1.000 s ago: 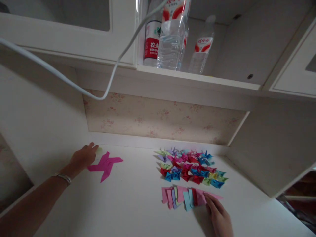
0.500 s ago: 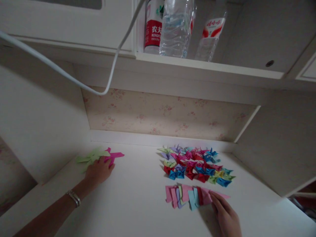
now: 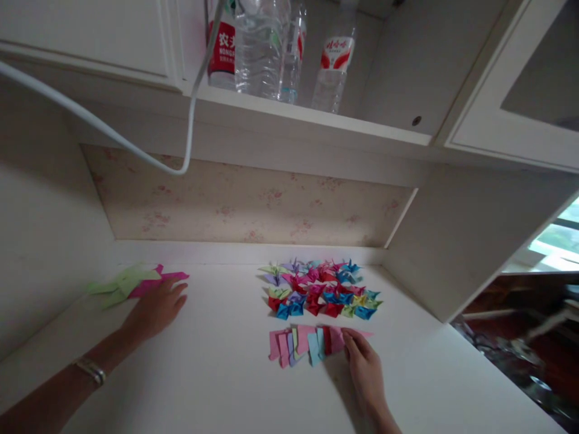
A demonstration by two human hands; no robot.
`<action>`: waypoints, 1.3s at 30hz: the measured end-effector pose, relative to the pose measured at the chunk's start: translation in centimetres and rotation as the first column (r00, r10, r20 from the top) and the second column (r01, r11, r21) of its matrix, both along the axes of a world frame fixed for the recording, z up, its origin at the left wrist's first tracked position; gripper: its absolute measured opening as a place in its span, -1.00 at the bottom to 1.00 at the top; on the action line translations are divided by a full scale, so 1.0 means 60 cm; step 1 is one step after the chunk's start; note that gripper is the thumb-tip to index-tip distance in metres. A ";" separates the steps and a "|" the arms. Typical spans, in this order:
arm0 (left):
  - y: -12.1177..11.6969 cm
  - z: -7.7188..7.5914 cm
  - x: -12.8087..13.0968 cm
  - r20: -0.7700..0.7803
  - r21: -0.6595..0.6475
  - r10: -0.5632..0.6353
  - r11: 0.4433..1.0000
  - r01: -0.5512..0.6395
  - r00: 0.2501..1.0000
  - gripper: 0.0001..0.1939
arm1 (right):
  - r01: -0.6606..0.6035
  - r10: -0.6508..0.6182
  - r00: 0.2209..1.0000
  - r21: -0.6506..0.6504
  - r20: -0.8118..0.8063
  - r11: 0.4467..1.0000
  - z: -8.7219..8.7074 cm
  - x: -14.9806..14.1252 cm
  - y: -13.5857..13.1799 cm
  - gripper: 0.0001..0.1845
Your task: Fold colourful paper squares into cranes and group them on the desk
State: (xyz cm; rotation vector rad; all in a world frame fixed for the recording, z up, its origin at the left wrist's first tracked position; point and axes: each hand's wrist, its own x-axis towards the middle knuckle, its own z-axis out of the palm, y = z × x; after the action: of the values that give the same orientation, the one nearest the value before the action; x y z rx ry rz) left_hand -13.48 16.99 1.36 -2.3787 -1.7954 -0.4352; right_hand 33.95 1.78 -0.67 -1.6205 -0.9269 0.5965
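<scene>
At the left of the white desk, my left hand (image 3: pixel 158 307) rests with its fingers stretched out and slightly apart, beside a magenta folded paper piece (image 3: pixel 176 276). Partly under that piece lies a larger light green paper piece (image 3: pixel 123 281). My right hand (image 3: pixel 365 364) pinches a pink folded paper (image 3: pixel 336 339) between thumb and fingers. It is at the right end of an overlapping row of pink, blue, purple, green and red folded papers (image 3: pixel 302 342). Behind the row, several small colourful paper cranes (image 3: pixel 314 290) stand grouped closely together.
A shelf (image 3: pixel 316 116) overhead holds clear plastic bottles (image 3: pixel 260 51) and a red-labelled bottle (image 3: pixel 222 51). A white cable (image 3: pixel 113 129) hangs across the upper left. A side panel (image 3: pixel 479 241) borders the desk on the right.
My left hand has drawn back from the green and magenta paper, its fingers now more stretched out. The view has swung right. My right hand keeps its pinch on the pink paper.
</scene>
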 end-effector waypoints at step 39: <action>-0.264 0.052 0.227 0.822 -0.272 0.500 0.765 0.584 -0.272 -0.49 | -0.824 0.829 0.558 -0.123 -0.016 0.553 0.079 -0.190 0.017 -0.59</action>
State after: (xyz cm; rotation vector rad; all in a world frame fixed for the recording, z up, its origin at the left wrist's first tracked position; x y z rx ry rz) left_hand 0.12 1.12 4.49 -2.2050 -2.4679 -3.3888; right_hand 22.56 2.80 4.08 -1.2023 -1.7467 1.2905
